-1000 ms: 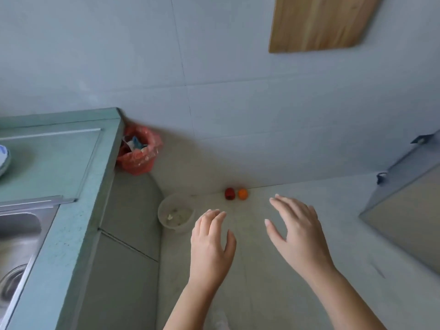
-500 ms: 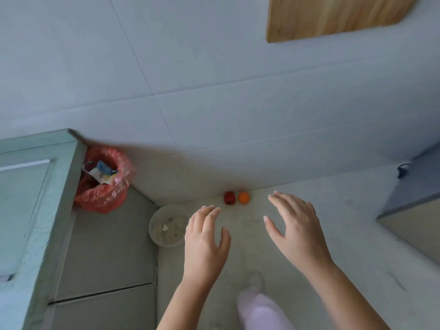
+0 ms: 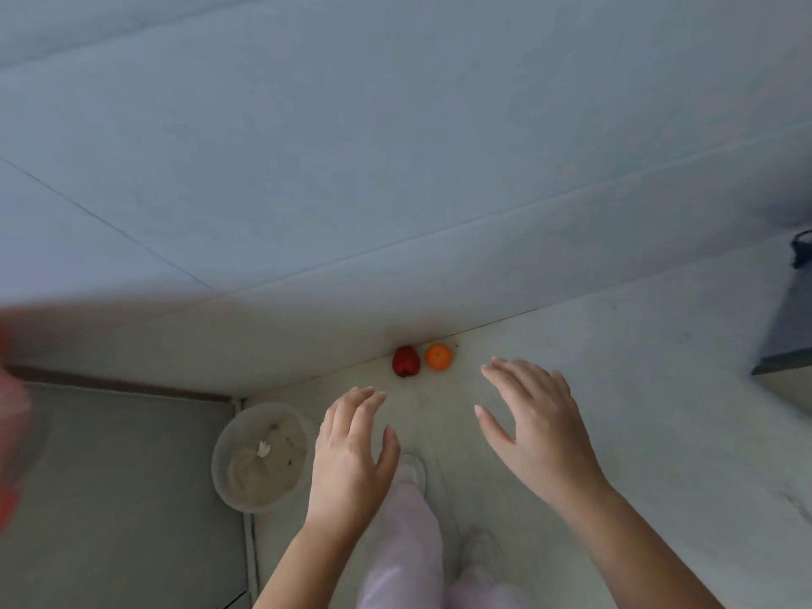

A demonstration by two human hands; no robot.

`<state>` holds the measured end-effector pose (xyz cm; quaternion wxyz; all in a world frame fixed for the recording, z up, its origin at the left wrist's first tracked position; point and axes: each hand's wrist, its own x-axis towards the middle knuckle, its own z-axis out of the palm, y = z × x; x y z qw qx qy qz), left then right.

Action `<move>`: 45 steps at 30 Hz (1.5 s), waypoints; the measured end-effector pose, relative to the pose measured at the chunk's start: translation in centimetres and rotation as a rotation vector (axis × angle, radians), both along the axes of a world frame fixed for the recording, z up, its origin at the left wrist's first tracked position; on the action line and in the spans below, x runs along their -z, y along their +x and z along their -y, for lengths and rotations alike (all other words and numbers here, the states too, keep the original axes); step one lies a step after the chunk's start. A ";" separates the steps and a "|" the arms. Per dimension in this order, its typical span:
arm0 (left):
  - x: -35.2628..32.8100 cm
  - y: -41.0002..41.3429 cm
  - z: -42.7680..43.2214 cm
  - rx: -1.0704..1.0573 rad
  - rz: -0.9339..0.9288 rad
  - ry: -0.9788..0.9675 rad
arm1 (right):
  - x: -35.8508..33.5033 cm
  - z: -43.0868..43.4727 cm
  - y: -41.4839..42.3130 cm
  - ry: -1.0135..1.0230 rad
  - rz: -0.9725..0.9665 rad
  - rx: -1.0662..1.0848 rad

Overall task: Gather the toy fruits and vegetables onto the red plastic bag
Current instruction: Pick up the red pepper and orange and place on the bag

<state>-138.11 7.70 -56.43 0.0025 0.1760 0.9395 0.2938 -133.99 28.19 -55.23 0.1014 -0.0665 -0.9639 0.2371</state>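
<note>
Two toy fruits lie side by side on the pale floor against the base of the tiled wall: a dark red one (image 3: 405, 361) on the left and an orange one (image 3: 438, 356) on the right. My left hand (image 3: 351, 454) hovers palm-down in front of them, fingers apart and empty. My right hand (image 3: 534, 426) is held out to the right of it, also spread and empty. Both hands are short of the fruits and touch nothing. A blurred red plastic bag (image 3: 8, 432) shows only at the far left edge.
A round translucent bowl (image 3: 261, 459) with scraps stands on the floor left of my left hand, beside a grey cabinet front (image 3: 118, 498). My legs in pale trousers (image 3: 408, 542) are below the hands. A dark cabinet corner (image 3: 786, 336) juts in at the right.
The view has tilted down and to the right: the counter left the frame and the red bag slid to the left edge. The fruits look closer. Both hands stay spread and empty.
</note>
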 end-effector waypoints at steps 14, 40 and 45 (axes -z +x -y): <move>36.9 -13.8 -3.8 0.199 -0.002 -0.064 | 37.5 -3.4 -10.6 0.000 0.190 -0.068; 54.8 -16.5 -5.0 -0.169 0.317 -0.012 | 56.4 -2.2 -18.5 -0.352 0.490 -0.043; 55.0 -16.3 -6.1 -0.320 0.442 0.177 | 57.1 -1.5 -18.7 -0.472 0.526 0.027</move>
